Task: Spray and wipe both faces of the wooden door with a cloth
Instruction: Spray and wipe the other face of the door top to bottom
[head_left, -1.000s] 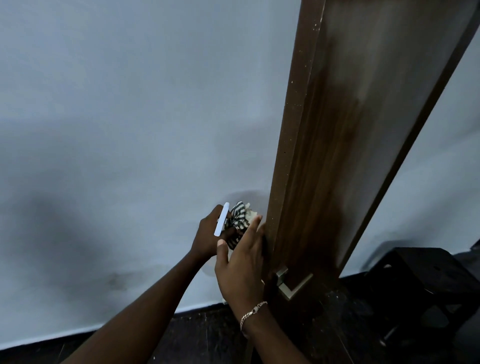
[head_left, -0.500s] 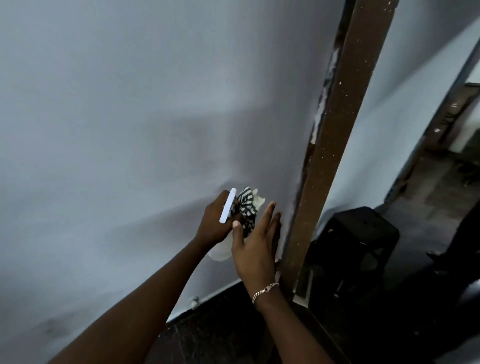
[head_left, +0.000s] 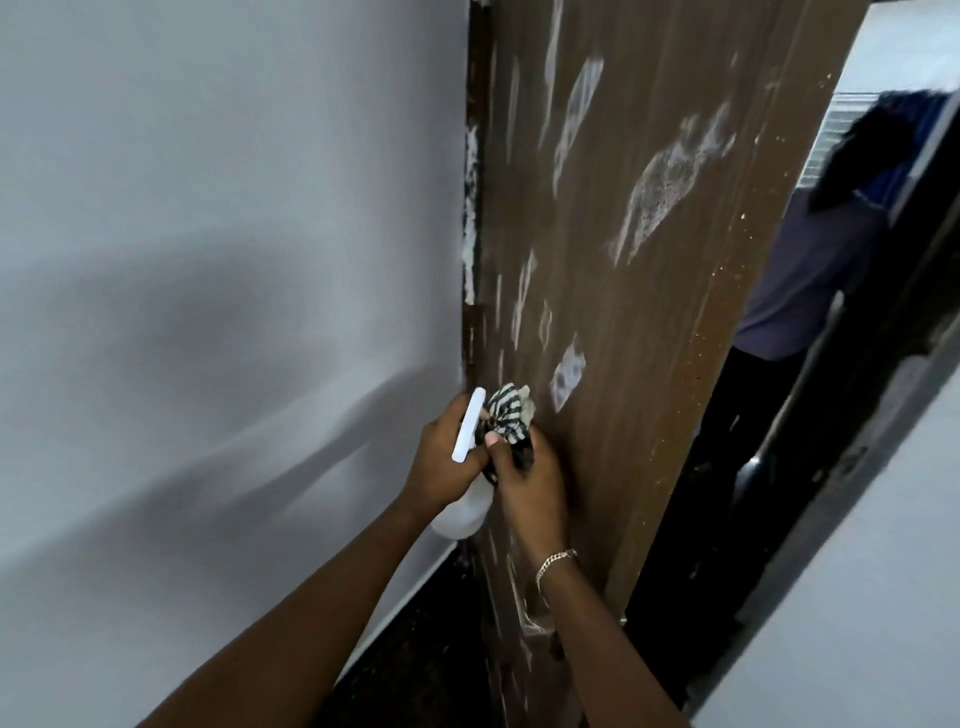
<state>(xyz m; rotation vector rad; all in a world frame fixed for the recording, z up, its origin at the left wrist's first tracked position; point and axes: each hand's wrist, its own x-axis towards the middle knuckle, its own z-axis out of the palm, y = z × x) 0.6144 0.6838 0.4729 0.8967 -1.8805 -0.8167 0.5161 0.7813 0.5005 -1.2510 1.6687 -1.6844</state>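
Observation:
The brown wooden door (head_left: 649, 364) fills the middle of the view, its face streaked with white foamy patches. My left hand (head_left: 441, 457) grips a white spray bottle (head_left: 465, 506) by its neck, the white trigger (head_left: 467, 426) pointing up. A black-and-white striped cloth (head_left: 506, 410) is bunched between both hands. My right hand (head_left: 530, 483) closes its thumb and fingers on the cloth, right against the door face. A bracelet sits on my right wrist.
A pale grey wall (head_left: 208, 312) runs along the left, meeting a dark floor (head_left: 415, 649). Another person (head_left: 810, 291) in a purple top stands beyond the door's right edge in the doorway. A second pale wall (head_left: 857, 623) is at lower right.
The door has swung so its foam-streaked face now shows instead of its edge. My right hand went from flat and open beside the cloth to gripping it.

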